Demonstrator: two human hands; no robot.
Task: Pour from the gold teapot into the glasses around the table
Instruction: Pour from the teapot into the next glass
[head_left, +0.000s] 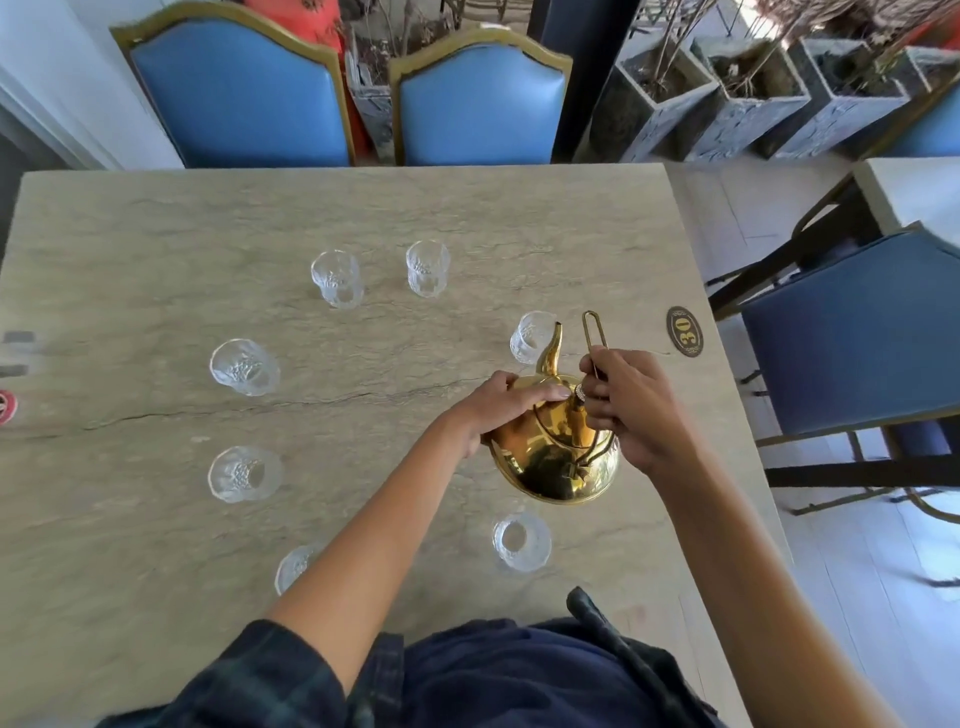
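Looking down over the person's shoulders: the left forearm covers most of one glass (293, 566) at the near edge, only its rim and a sliver of wall show. Cannot tell if any glass holds liquid, all read as clear. Left edge of frame has a red round object (6, 407) cut off plus two dark blurred marks, unreadable. Gold teapot (556, 447) is lifted over the right part of the table (156, 234), tilted away from the person, spout (550, 353) pointing up toward the far-right glass (530, 336) and overlapping it in view; no stream visible, and whether the spout touches the glass is unclear. Right hand (631, 410): fingers curled tight round the thin wire handle (592, 332), whose loop sticks up past the knuckles. Left hand (493, 410): fingers together and mostly straight, laid flat on the lid area with the tips by the lid knob (579, 396); thumb hidden under the pot body. Other glasses ring the table, well apart: two at the far side (336, 278) (427, 267), two on the left (243, 366) (243, 473), one near right (521, 540) just below the pot. Oval plaque marked 30 (684, 331) near the right edge. Two blue chairs (239, 88) (480, 98) behind the far side, another blue chair (857, 327) to the right, stone planters (753, 93) beyond.
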